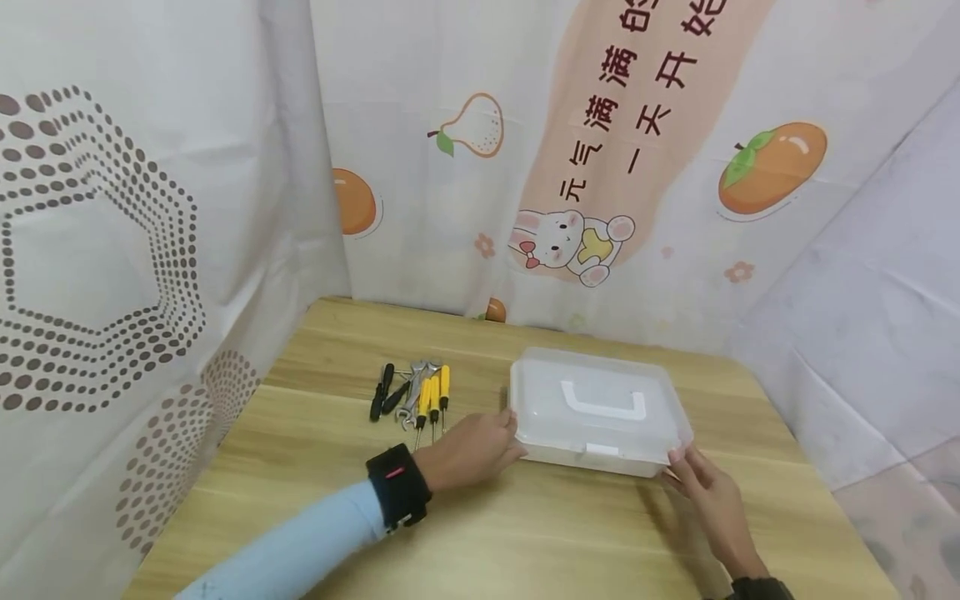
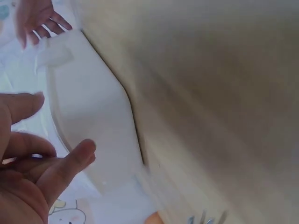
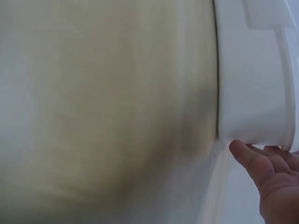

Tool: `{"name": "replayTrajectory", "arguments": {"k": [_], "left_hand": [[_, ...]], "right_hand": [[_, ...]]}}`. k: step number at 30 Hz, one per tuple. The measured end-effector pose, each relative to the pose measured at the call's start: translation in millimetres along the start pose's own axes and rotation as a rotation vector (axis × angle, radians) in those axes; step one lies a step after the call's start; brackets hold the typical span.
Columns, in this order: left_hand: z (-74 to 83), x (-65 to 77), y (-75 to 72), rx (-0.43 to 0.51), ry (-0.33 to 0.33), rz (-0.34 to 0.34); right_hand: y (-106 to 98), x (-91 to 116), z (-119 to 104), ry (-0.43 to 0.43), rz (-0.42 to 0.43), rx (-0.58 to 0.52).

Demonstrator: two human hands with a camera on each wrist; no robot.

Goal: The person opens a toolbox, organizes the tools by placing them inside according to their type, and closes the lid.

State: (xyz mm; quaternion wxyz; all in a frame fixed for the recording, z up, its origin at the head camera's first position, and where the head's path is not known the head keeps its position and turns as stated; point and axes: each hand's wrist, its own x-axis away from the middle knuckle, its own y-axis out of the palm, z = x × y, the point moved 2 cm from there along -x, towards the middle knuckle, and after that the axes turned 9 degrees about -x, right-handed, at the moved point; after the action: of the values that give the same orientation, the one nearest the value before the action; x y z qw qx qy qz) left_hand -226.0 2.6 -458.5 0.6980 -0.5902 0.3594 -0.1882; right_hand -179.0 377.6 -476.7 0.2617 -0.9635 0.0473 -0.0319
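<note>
A white translucent plastic box (image 1: 547, 408) with a closed lid, a carrying handle (image 1: 603, 408) and a front latch (image 1: 602, 450) lies on the wooden table. At its front left corner my left hand (image 1: 476, 450) holds it, fingers bent and spread about the corner. My right hand (image 1: 708, 492) grips the front right corner, with fingertips at the lid edge and others lower along the side. Up close, the left wrist view shows the pale box wall (image 2: 93, 93) beside the left fingers. In the right wrist view, the right fingertips (image 3: 237, 147) meet the box's end.
Left of the box lie several yellow-handled screwdrivers (image 1: 434, 400), black-handled tools (image 1: 382, 392) and metal wrenches (image 1: 412, 392). A printed curtain (image 1: 420, 250) hangs along the table's back edge, and more cloth (image 1: 285, 208) hangs at the left side.
</note>
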Motion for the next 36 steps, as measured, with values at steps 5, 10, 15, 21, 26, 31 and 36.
{"name": "replayTrajectory", "arguments": {"k": [5,10,15,21,26,31,36], "left_hand": [[5.2,23.2,-9.0,0.170,-0.058,0.037],[2.4,36.6,-16.7,0.227,-0.084,0.090],[-4.4,39.6,-14.1,0.349,-0.142,0.123],[-6.6,27.3,-6.1,0.377,-0.106,0.098],[-3.9,23.5,-2.7,0.403,-0.101,0.045],[-0.9,26.3,-7.3,0.392,-0.144,0.087],[1.0,25.0,-5.3,0.378,-0.151,0.080]], "right_hand": [[11.1,22.9,-3.5,-0.008,0.033,0.052],[19.4,28.1,-8.6,-0.052,0.015,0.047],[21.7,28.2,-3.6,-0.096,0.035,0.089],[16.5,30.3,4.3,-0.116,0.085,0.128],[11.5,28.9,-3.1,-0.071,-0.023,0.126],[12.1,29.0,-14.0,-0.007,-0.091,0.099],[17.0,34.0,-17.2,0.046,-0.068,0.096]]}}
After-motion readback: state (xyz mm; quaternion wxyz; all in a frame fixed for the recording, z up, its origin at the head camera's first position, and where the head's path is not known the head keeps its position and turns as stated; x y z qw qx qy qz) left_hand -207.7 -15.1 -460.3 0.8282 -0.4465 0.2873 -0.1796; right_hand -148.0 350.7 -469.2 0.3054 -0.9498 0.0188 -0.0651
